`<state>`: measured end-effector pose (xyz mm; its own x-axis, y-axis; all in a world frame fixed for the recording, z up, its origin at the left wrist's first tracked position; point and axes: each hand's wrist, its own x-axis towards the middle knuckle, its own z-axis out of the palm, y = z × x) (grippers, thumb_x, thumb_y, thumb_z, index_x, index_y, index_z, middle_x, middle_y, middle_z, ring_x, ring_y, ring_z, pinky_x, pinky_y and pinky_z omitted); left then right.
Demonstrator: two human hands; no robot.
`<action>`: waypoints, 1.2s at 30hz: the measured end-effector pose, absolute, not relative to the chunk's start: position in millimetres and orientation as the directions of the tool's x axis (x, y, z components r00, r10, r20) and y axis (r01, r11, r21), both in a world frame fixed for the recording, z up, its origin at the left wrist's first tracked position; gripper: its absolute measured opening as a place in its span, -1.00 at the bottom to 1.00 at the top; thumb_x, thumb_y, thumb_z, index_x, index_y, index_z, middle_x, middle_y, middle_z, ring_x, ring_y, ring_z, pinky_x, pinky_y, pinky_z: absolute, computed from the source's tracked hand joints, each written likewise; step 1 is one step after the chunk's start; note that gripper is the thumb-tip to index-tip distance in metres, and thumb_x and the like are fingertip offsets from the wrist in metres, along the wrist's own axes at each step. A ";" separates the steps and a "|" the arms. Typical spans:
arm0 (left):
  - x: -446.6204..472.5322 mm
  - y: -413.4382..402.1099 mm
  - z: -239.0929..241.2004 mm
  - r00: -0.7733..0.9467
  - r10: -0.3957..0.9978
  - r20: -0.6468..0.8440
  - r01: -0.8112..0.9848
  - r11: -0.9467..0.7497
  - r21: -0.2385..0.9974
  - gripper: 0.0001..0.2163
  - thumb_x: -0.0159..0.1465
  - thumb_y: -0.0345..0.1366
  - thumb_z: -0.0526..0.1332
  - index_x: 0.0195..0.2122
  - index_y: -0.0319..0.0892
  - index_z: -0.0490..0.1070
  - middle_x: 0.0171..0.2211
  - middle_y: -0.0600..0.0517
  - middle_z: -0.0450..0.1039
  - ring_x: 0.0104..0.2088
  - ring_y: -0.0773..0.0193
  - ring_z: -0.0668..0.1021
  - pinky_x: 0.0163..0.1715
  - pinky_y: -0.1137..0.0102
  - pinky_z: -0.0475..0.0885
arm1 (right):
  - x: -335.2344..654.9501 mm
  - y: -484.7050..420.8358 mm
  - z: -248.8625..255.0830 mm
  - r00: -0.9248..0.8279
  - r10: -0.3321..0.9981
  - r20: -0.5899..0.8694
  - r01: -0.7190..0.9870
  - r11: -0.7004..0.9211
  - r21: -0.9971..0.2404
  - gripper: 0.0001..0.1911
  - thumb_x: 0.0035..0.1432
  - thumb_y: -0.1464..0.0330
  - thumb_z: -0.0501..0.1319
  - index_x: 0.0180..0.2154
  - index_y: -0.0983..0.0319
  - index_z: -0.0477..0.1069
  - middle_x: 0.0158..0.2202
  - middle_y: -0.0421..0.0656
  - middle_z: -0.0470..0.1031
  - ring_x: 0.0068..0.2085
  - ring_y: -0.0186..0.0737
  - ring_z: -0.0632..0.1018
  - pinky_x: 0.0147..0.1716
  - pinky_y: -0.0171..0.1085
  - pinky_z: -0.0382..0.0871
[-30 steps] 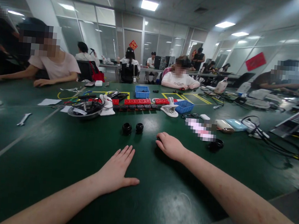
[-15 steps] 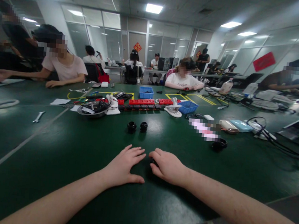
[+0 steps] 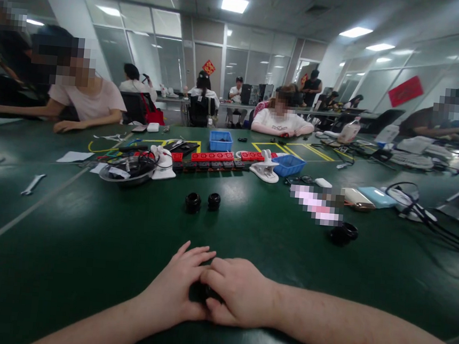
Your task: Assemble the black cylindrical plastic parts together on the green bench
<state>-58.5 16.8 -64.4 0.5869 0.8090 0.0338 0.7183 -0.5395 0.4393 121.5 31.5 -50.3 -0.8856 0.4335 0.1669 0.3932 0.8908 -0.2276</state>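
My left hand (image 3: 173, 290) and my right hand (image 3: 237, 290) meet low at the middle of the green table (image 3: 86, 245), fingers touching. Between them sits a small black part (image 3: 202, 293), mostly hidden; both hands close around it. Two black round parts (image 3: 201, 201) stand side by side further out on the table. Another black ring-shaped part (image 3: 342, 234) lies to the right.
A bowl of parts (image 3: 127, 169), red and black blocks (image 3: 210, 159), two blue bins (image 3: 220, 140), a white clamp (image 3: 265, 170), a wrench (image 3: 32, 184) and cables (image 3: 419, 210) lie further out. Several other people sit around the table and at desks behind.
My right hand drew back from the middle of the table toward me with the small black part. My left hand slid in to meet it, and both now close together.
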 end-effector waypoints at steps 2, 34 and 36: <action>-57.9 17.1 -66.7 0.581 0.814 0.030 0.715 -0.528 0.458 -0.48 -0.08 -0.21 0.34 -0.04 -0.03 0.35 0.07 -0.04 0.30 0.10 -0.03 0.28 0.10 -0.10 -0.07 | 120.7 32.0 -53.7 -0.890 0.411 0.196 0.365 0.901 -0.232 -0.69 0.02 0.27 0.08 -0.20 0.29 0.27 -0.31 -0.11 0.38 -0.34 -0.24 0.39 -0.38 -0.30 0.32; -58.5 18.5 -65.5 0.624 0.782 0.008 0.640 -0.516 0.569 -0.56 -0.10 -0.01 0.35 -0.20 -0.03 0.38 -0.09 -0.02 0.30 0.02 -0.07 0.32 0.07 -0.18 -0.11 | 238.6 188.9 -69.1 0.300 0.849 0.435 0.928 -0.153 -0.340 -0.49 0.09 0.31 0.06 -0.04 0.61 0.19 -0.02 0.36 0.25 0.12 0.34 0.07 -0.02 0.32 -0.36; -58.3 18.3 -65.5 0.624 0.781 0.008 0.642 -0.519 0.565 -0.56 -0.11 -0.02 0.35 -0.21 -0.04 0.39 -0.09 -0.02 0.31 0.02 -0.07 0.32 0.07 -0.18 -0.10 | 228.7 180.5 -66.2 0.227 0.852 0.472 0.939 -0.062 -0.338 -0.52 0.12 0.31 0.02 0.00 0.54 0.17 0.03 0.29 0.21 0.15 0.25 0.05 0.02 0.27 -0.39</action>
<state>-58.3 18.3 -65.5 0.6243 0.7812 0.0080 0.6420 -0.5188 0.5646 228.7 180.5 -66.2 0.2267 0.8517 0.4724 0.9390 -0.0622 -0.3384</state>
